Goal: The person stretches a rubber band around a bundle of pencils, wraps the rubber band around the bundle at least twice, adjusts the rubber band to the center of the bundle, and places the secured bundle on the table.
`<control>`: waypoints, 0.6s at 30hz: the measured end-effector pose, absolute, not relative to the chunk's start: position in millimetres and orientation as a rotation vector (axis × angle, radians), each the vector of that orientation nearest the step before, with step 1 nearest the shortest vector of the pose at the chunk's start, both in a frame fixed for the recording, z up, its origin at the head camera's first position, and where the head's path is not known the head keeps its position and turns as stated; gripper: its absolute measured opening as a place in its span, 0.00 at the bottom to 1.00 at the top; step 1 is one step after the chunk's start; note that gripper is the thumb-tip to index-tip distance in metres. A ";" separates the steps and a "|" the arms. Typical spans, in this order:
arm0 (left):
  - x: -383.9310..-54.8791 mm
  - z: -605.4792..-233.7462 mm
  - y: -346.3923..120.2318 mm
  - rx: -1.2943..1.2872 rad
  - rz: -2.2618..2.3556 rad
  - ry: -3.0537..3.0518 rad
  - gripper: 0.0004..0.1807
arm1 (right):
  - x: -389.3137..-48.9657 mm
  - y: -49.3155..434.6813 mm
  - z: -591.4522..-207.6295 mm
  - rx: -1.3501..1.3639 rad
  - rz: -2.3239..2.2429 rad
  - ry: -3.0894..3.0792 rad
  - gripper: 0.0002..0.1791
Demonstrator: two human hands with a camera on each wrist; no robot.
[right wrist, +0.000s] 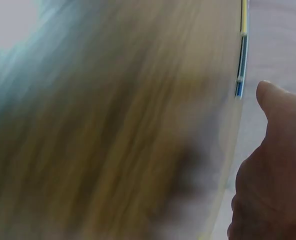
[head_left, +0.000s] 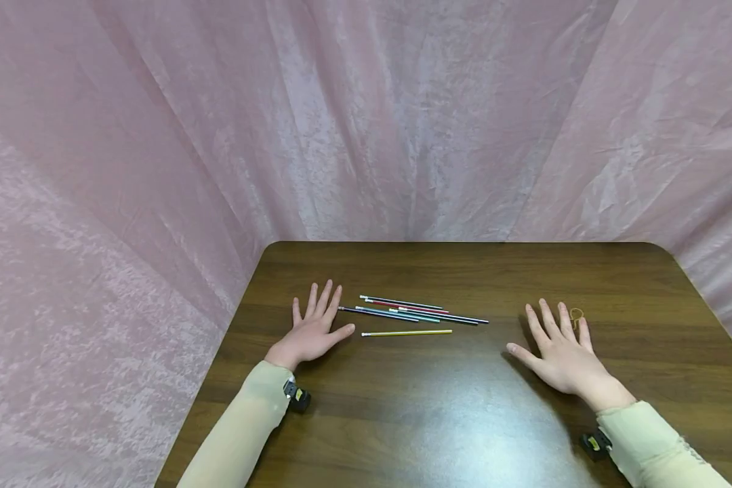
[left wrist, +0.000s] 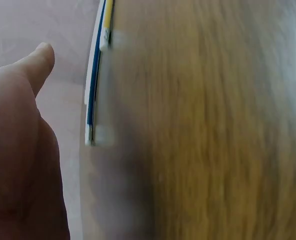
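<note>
My left hand (head_left: 312,331) is held over the left of the table, fingers spread straight, fingertips near the ends of a loose group of pencils (head_left: 396,315). These are dark, blue, teal and red, with pale ends, lying roughly side by side. In front of them lies a single yellow pencil (head_left: 409,333), its white-tipped end close to my left thumb (left wrist: 40,65). My right hand (head_left: 562,358), likewise spread and holding nothing, is over the right side. Beside its little finger lies a thin tan loop (head_left: 577,314), like a rubber band, partly hidden behind the fingers.
The brown wooden table (head_left: 451,407) has rounded far corners and a bright glare patch near its middle. Pink velvety curtain (head_left: 402,135) hangs behind it and along the left. A small black camera (head_left: 297,396) is strapped at each wrist.
</note>
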State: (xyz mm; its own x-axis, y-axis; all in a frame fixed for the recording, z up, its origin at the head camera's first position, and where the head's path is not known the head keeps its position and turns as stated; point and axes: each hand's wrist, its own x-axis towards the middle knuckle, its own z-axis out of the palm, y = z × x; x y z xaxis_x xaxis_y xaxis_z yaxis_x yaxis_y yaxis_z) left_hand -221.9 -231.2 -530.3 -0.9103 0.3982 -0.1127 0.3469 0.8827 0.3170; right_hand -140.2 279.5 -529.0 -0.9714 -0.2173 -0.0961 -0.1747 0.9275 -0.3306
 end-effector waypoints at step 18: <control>-253.1 -552.8 -254.9 0.407 0.428 2.725 0.65 | -156.0 225.8 -526.8 -0.362 -0.493 2.923 0.58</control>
